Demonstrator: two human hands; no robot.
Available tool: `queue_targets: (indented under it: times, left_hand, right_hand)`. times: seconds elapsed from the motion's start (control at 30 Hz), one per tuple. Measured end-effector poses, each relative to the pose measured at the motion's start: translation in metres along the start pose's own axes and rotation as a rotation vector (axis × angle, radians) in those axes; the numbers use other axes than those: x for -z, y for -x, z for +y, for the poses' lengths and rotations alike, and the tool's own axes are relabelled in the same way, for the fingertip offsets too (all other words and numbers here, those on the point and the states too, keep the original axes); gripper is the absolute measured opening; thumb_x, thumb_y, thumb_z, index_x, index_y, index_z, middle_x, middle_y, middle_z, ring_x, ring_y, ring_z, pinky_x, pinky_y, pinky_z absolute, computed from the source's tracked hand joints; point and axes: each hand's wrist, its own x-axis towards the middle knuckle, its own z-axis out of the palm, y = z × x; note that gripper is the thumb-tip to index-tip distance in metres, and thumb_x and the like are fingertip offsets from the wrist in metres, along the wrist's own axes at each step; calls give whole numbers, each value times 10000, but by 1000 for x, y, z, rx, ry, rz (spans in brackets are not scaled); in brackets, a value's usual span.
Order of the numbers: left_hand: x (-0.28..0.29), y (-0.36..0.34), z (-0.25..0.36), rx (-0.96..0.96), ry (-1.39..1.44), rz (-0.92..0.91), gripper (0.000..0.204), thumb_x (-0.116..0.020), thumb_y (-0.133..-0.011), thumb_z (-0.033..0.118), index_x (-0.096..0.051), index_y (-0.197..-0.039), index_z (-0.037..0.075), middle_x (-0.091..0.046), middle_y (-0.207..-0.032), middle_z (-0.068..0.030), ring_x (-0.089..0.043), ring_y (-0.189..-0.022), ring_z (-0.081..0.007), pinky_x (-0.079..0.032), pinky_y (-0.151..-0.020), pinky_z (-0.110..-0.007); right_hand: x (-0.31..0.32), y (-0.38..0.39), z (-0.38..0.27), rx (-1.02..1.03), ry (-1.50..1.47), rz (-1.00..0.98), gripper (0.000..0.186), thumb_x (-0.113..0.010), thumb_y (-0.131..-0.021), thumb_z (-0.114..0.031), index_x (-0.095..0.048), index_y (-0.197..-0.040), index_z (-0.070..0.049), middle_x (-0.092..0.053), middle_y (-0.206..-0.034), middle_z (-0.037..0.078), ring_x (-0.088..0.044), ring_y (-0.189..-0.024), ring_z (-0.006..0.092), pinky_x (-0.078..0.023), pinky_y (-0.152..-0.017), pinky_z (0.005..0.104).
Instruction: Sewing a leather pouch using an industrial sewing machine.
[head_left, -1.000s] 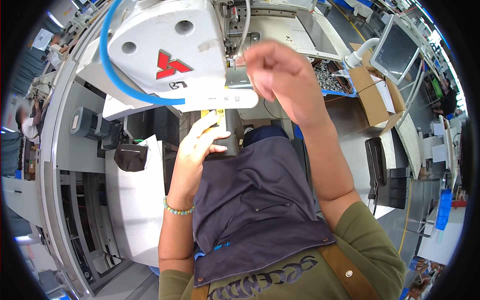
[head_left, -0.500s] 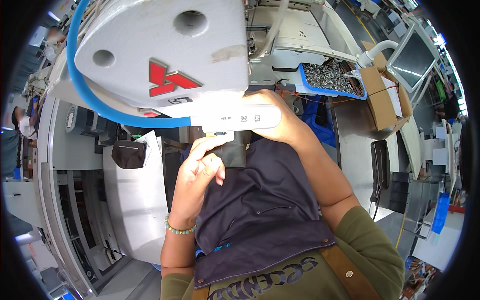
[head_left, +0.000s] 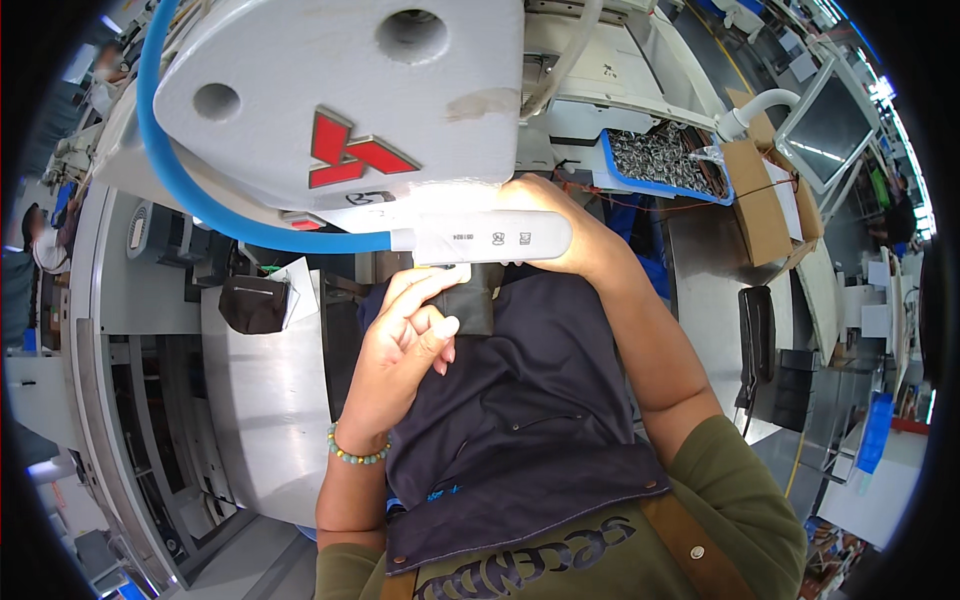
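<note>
A flat dark piece, leather-like (head_left: 470, 305), lies under a white lamp bar (head_left: 500, 238) on a blue flexible hose (head_left: 165, 165). My left hand (head_left: 405, 335) is at its left edge, fingers curled and thumb against the piece; the foremost fingertips reach under the lamp. My right hand (head_left: 565, 230) comes in from the right behind the lamp. Its fingers are hidden by the lamp and glare, so what they hold cannot be seen. The large white machine head (head_left: 340, 90), with a red emblem, hangs over the work and covers the spot beyond my fingertips.
A blue tray (head_left: 665, 165) of small metal parts sits at the far right, beside an open cardboard box (head_left: 755, 205) and a screen (head_left: 825, 120). A black pouch (head_left: 253, 303) rests on the left metal table (head_left: 265, 400). On the right side is a long black case (head_left: 757, 335).
The machine head and lamp appear slightly further right in the view. My left thumb has shifted slightly toward the dark piece. My right hand stays behind the lamp.
</note>
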Motion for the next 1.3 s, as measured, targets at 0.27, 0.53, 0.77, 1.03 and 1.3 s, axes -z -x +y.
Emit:
queue_targets:
  times: [0.27,0.53,0.77,1.03,1.3]
  left_hand:
    - [-6,3,1,15,-66,10,427,-626,-957,47,-539,-1367,-32,-434,-1273,-65,-566,-773,-69,-488,-642,-199]
    - [-29,6,13,-92,-613,42,489,-702,-883,22,-567,-1352,-6,-497,-1332,-119,-592,-676,-68,-479,-594,-206]
    - [-46,1,3,-207,-875,85,485,-750,-874,119,-584,-1310,-11,-494,-1402,-179,-670,-625,-168,-523,-572,-283]
    - [-72,-15,-2,-265,-1288,181,523,-742,-873,215,-569,-1258,-95,-489,-1394,-245,-701,-685,-290,-563,-589,-334]
    - [-72,-23,-5,-341,-1327,224,522,-739,-874,222,-566,-1260,-85,-527,-1346,-259,-698,-678,-296,-562,-598,-351]
  right_hand:
    - [1,0,-7,-199,-191,-78,358,-644,-799,-64,-724,-1147,-66,-741,-869,146,-719,-650,224,-555,-594,335]
    - [2,0,-3,-189,-288,-81,341,-636,-829,-61,-723,-1158,-54,-716,-779,96,-634,-537,146,-518,-524,303]
    - [8,-5,-11,-342,-328,-128,370,-587,-895,0,-694,-1245,-54,-706,-816,50,-566,-521,80,-470,-478,238]
    - [12,-11,-4,-456,-249,-143,470,-578,-904,41,-638,-1347,-105,-712,-825,51,-563,-540,83,-467,-472,251]
    - [9,-20,9,-468,-324,-46,431,-558,-932,37,-629,-1346,-62,-745,-905,89,-568,-529,99,-471,-485,264]
